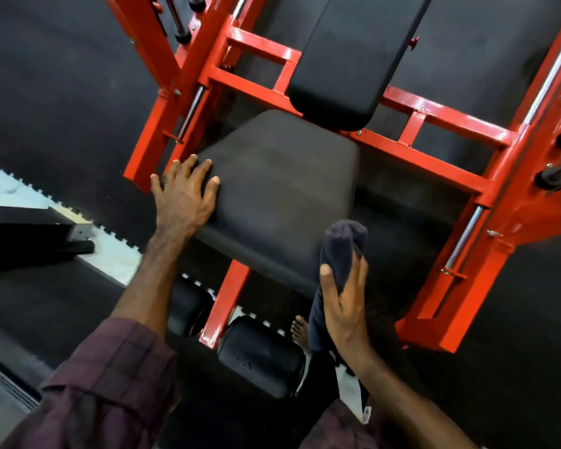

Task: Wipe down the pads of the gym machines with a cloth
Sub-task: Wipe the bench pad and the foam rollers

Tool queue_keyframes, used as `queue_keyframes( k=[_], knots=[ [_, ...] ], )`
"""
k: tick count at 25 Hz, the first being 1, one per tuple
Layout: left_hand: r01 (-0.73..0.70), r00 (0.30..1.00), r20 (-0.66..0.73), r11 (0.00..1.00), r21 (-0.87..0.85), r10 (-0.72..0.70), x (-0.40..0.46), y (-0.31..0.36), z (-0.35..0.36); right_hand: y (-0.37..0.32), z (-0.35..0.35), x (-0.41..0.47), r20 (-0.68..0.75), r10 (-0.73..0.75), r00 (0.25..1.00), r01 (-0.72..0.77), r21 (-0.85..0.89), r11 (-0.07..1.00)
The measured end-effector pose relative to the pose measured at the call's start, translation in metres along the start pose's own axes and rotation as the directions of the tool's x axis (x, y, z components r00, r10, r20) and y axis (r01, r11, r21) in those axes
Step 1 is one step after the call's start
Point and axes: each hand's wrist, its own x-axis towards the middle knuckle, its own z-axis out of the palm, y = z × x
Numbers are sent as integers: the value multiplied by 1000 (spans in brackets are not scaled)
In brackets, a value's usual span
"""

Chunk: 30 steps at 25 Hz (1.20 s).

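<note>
A red-framed gym machine fills the view. Its black seat pad (pixel 282 192) lies in the middle, with the black back pad (pixel 347 56) rising behind it. My left hand (pixel 185 196) rests flat on the seat pad's left corner, fingers spread. My right hand (pixel 345 299) holds a dark blue-grey cloth (pixel 340 251) between thumb and fingers, just off the seat pad's right front edge. The cloth's top is bunched and its tail hangs below the hand. Two black roller pads (pixel 263 354) sit low at the front of the machine.
The red steel frame (pixel 434 150) surrounds the seat, with chrome rods on both sides. Black rubber mats cover the floor, and a strip of pale floor (pixel 10 189) shows at the left. Another dark piece of equipment (pixel 30 234) stands at the left. A bare foot (pixel 300 332) is below the cloth.
</note>
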Motion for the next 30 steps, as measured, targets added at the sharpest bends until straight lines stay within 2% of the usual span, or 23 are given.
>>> queue_keyframes(
  k=[2,3,5,8,10,12,16,18,20,22,24,26,27,28,30],
  knots=[
    [-32,999,-2,999,-33,32,-10,2,-1,0,-2,-27,86,-223,971,235,-182,955],
    [-50,999,-7,997,-58,50,-17,3,-2,5,-4,-33,141,-325,935,353,-292,889],
    [-86,996,-46,990,-110,81,-43,-6,-1,13,-7,-37,230,-456,860,507,-492,708],
    [-104,985,-155,975,-196,74,-95,-25,4,15,-8,-29,335,-572,749,609,-688,394],
    [-99,971,-239,952,-289,29,-138,-31,14,6,-5,-28,423,-632,649,668,-714,208],
    [-64,964,-261,909,-412,-51,-185,-35,31,-6,8,-23,519,-635,572,704,-708,55],
    [89,938,-194,741,-666,-286,-288,-48,86,-40,62,-13,636,-603,482,775,-631,-46],
    [156,897,-160,635,-757,-411,-335,-52,119,-57,77,-18,663,-578,476,818,-575,14],
    [285,829,-14,445,-849,-559,-373,-48,147,-56,78,-42,636,-572,519,841,-498,209],
    [386,753,152,242,-890,-641,-406,-41,175,-20,69,-91,662,-524,535,838,-341,426],
    [414,737,246,133,-901,-630,-429,-26,198,36,49,-139,708,-380,596,712,-247,657],
    [427,727,322,31,-904,-607,-440,-8,213,92,29,-162,706,-196,681,488,-239,839],
    [432,713,350,-13,-902,-608,-442,-2,217,113,28,-162,700,-136,701,425,-256,868],
    [421,702,354,-41,-906,-618,-440,4,220,123,33,-155,720,-125,682,440,-269,857],
    [383,672,326,-66,-922,-664,-438,15,227,138,54,-133,792,-145,592,550,-266,791]
  ],
)
